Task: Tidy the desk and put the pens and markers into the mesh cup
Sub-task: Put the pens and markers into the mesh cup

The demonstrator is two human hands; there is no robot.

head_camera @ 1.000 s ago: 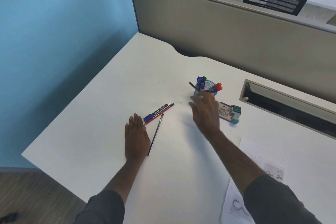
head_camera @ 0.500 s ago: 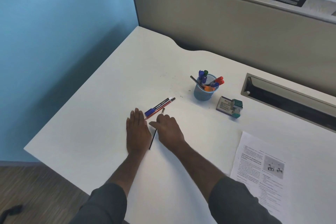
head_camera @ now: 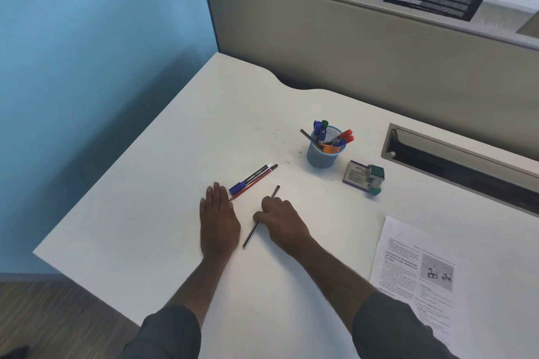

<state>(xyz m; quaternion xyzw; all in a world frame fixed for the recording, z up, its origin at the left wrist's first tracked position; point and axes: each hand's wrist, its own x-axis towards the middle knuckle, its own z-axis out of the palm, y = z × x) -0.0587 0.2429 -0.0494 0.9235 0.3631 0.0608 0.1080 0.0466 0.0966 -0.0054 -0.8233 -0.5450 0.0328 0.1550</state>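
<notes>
A blue mesh cup (head_camera: 323, 157) stands on the white desk (head_camera: 180, 154) with several pens and markers in it. Two markers lie side by side to its left: a blue-capped black one (head_camera: 250, 179) and a red one (head_camera: 253, 184). A thin dark pencil (head_camera: 250, 237) lies slanted between my hands. My right hand (head_camera: 281, 220) is curled over its middle, fingers pinching it against the desk. My left hand (head_camera: 217, 220) rests flat on the desk, fingers apart, its fingertips just short of the markers' near ends.
A small purple box with a green stamp-like item (head_camera: 364, 176) sits right of the cup. A printed sheet (head_camera: 414, 274) lies at the right. A cable slot (head_camera: 455, 160) is set into the desk before the grey partition (head_camera: 379, 49). The desk's left edge drops to the floor.
My right hand came back from the cup to the pencil and closed on it. The pencil's far end has shifted right, away from the markers. My left hand stayed flat.
</notes>
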